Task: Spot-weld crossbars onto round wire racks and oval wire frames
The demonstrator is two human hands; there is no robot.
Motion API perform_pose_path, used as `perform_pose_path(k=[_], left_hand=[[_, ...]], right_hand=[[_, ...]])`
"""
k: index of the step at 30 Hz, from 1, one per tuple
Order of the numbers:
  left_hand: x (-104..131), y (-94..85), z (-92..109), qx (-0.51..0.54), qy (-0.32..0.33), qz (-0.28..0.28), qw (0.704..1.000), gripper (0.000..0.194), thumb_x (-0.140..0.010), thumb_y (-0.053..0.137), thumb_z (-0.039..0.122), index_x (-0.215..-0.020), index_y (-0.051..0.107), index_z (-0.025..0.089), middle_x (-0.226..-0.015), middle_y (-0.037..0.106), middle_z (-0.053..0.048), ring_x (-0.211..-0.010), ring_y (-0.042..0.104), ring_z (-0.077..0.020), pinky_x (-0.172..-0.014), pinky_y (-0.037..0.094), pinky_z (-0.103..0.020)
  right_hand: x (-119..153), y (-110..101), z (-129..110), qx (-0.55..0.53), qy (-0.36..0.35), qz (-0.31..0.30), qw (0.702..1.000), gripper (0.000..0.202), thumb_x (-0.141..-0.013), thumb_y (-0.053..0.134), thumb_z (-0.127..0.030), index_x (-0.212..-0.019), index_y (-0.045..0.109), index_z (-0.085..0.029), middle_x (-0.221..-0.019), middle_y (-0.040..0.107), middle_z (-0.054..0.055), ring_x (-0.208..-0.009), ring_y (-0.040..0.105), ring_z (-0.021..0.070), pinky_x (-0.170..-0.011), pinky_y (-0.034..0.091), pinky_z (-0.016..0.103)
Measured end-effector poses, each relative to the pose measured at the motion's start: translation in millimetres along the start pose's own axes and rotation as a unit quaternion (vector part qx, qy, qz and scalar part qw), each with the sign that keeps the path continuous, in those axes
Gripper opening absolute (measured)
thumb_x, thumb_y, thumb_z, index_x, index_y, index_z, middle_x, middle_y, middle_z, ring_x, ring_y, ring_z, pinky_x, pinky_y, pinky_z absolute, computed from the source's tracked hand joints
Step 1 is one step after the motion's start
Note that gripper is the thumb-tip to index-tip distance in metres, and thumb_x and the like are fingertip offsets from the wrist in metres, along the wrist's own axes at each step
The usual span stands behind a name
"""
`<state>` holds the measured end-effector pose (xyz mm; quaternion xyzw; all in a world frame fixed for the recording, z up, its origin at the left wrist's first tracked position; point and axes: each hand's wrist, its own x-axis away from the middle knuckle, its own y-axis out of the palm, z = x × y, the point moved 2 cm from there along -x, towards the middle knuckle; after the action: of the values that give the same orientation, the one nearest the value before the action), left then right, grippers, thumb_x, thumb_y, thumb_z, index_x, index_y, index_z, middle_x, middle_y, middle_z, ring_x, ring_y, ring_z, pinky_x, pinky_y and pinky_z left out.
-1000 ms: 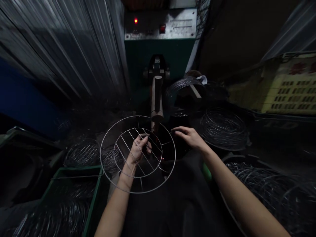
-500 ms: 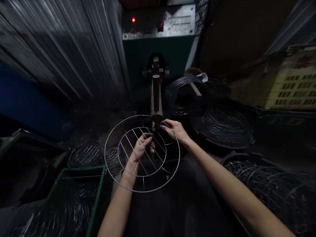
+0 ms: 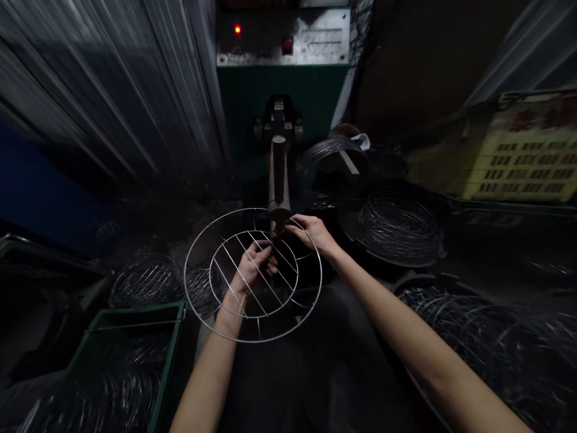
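A round wire rack (image 3: 255,317), made of two concentric rings with parallel bars across the inner one, is held roughly level under the metal arm (image 3: 279,174) of a green machine. Its far side sits at the arm's lower tip. My left hand (image 3: 251,267) is closed on the rack by the inner ring, just left of the tip, seen through the bars. On the other side, my right hand (image 3: 312,231) pinches at the rack's far right edge, close to the tip. Whether a small wire piece is also between those fingers is too dark to tell.
A control panel (image 3: 283,36) with a red light tops the machine. Wire coils (image 3: 333,150) and a pile of wire rings (image 3: 399,228) lie right of it. A green crate (image 3: 169,355) with wire parts stands left, a yellow crate (image 3: 527,150) far right. More wire parts (image 3: 473,337) fill the lower right.
The whole view has shifted slightly, moving the scene a little leftward. Both hands keep their hold, and the rack stays at the arm's tip.
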<state>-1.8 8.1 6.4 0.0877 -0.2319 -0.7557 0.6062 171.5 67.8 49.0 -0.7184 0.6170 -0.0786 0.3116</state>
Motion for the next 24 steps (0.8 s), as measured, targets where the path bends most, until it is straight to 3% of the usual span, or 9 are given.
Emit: perform_pose_path(k=[3,5,8,10,12,15,19,24], left_hand=[[-1.3,-9.0,3.2,0.039,0.026,0.025,0.999,0.041,-0.069,0.072,0.035,-0.099,0.052,0.016,-0.066,0.062,0.0,-0.047,0.054,-0.0065,-0.041,0.039,-0.014],[-0.6,-16.1,5.4,0.09,0.021,0.027,0.995,0.032,-0.074,0.066,0.032,-0.099,0.056,0.014,-0.075,0.064,-0.003,-0.05,0.052,-0.0046,-0.041,0.036,-0.013],[7.2,-23.5,9.2,0.169,-0.018,-0.023,0.985,0.037,-0.075,0.056,0.028,-0.109,0.058,0.013,-0.093,0.065,-0.01,-0.058,0.052,-0.0066,-0.045,0.039,-0.015],[14.5,-26.0,12.4,0.188,-0.037,-0.062,0.979,0.048,-0.07,0.055,0.026,-0.117,0.055,0.014,-0.104,0.063,-0.014,-0.065,0.053,-0.0091,-0.048,0.041,-0.017],[18.5,-27.4,15.4,0.177,-0.044,-0.083,0.98,0.054,-0.068,0.057,0.025,-0.122,0.053,0.016,-0.108,0.062,-0.014,-0.066,0.053,-0.0097,-0.049,0.042,-0.018],[13.3,-27.0,19.2,0.132,-0.033,-0.092,0.986,0.051,-0.071,0.063,0.027,-0.12,0.054,0.017,-0.099,0.064,-0.012,-0.057,0.048,-0.0058,-0.045,0.038,-0.015],[0.6,-19.5,23.3,0.062,-0.024,-0.089,0.994,0.032,-0.072,0.068,0.028,-0.098,0.057,0.014,-0.079,0.063,-0.006,-0.044,0.041,-0.0015,-0.035,0.029,-0.011],[12.7,-8.3,21.7,0.002,-0.011,-0.08,0.997,0.037,-0.071,0.069,0.033,-0.092,0.042,0.019,-0.081,0.065,-0.002,-0.037,0.046,-0.0042,-0.03,0.034,-0.014]], right_hand=[[7.0,-13.4,2.9,-0.045,0.032,0.0,0.998,0.021,-0.078,0.06,-0.033,-0.092,0.066,-0.02,-0.082,0.069,0.001,-0.075,0.063,0.0166,-0.069,0.048,0.026],[28.2,-31.9,3.2,-0.05,0.05,0.042,0.997,0.025,-0.08,0.058,-0.033,-0.1,0.063,-0.02,-0.089,0.069,0.003,-0.075,0.064,0.0169,-0.071,0.049,0.028],[87.7,-58.6,0.1,-0.008,0.074,0.13,0.989,0.026,-0.086,0.05,-0.039,-0.102,0.06,-0.021,-0.093,0.067,0.005,-0.08,0.064,0.0187,-0.074,0.05,0.031],[134.5,-62.2,-3.0,0.03,0.107,0.115,0.987,0.026,-0.084,0.053,-0.043,-0.096,0.06,-0.022,-0.084,0.066,0.004,-0.076,0.063,0.0199,-0.071,0.05,0.033],[174.5,-49.8,-8.4,0.034,0.143,0.033,0.989,0.024,-0.082,0.055,-0.045,-0.091,0.061,-0.024,-0.082,0.067,0.003,-0.073,0.063,0.0207,-0.066,0.051,0.033],[205.8,-16.9,-24.0,-0.009,0.172,-0.009,0.985,0.023,-0.082,0.056,-0.045,-0.094,0.061,-0.027,-0.089,0.068,0.003,-0.078,0.064,0.0216,-0.065,0.052,0.032],[203.0,15.2,-43.8,-0.056,0.168,0.042,0.983,0.021,-0.082,0.057,-0.043,-0.095,0.061,-0.026,-0.089,0.069,0.003,-0.079,0.065,0.0211,-0.07,0.053,0.032],[190.4,20.7,-40.0,-0.09,0.191,0.121,0.97,0.021,-0.082,0.057,-0.046,-0.085,0.062,-0.025,-0.081,0.069,0.005,-0.072,0.066,0.0221,-0.065,0.053,0.033]])
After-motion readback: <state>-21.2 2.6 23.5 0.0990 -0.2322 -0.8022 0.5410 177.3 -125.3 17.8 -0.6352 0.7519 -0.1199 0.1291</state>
